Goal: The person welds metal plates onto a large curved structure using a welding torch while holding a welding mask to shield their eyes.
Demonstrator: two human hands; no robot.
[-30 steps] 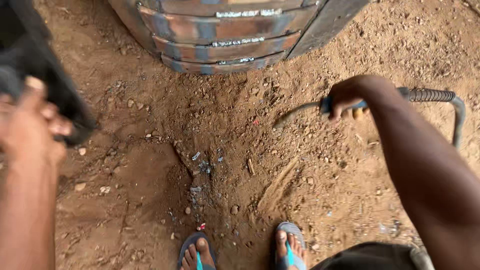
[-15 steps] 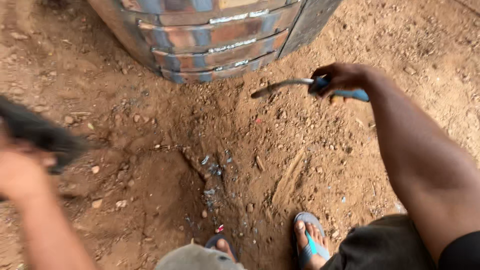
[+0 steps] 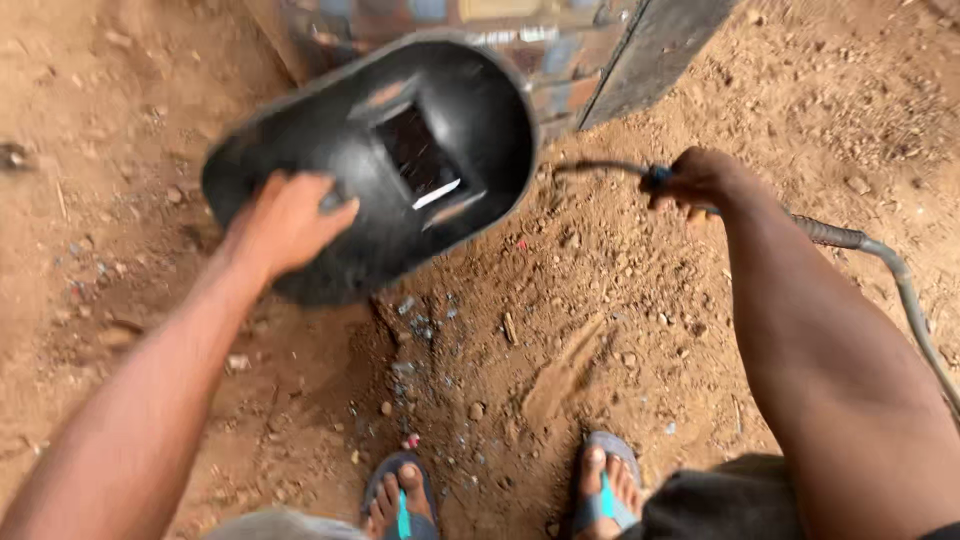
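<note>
My left hand [image 3: 285, 222] is clamped on the edge of a black welding shield [image 3: 375, 165], fingers curled over its rim, holding it with the hollow inner side and its small dark viewing window turned up toward me at about 11 o'clock in the view. My right hand [image 3: 695, 178] is closed around the blue-handled electrode holder [image 3: 655, 180], out at 1 o'clock, with a thin welding rod [image 3: 595, 168] sticking out leftward toward the metal work. The holder's ribbed cable [image 3: 880, 260] trails off to 3 o'clock across the dirt ground [image 3: 560, 340].

Beyond the shield, at 12 o'clock, stands the stacked metal piece [image 3: 560, 70] with a dark flat plate leaning at its right. My 2 feet in blue sandals [image 3: 600, 490] sit at 6 o'clock.

As I judge it, both tools are in hand, but the rod is clear of the metal and I see no arc, so the weld itself is not yet begun.
</note>
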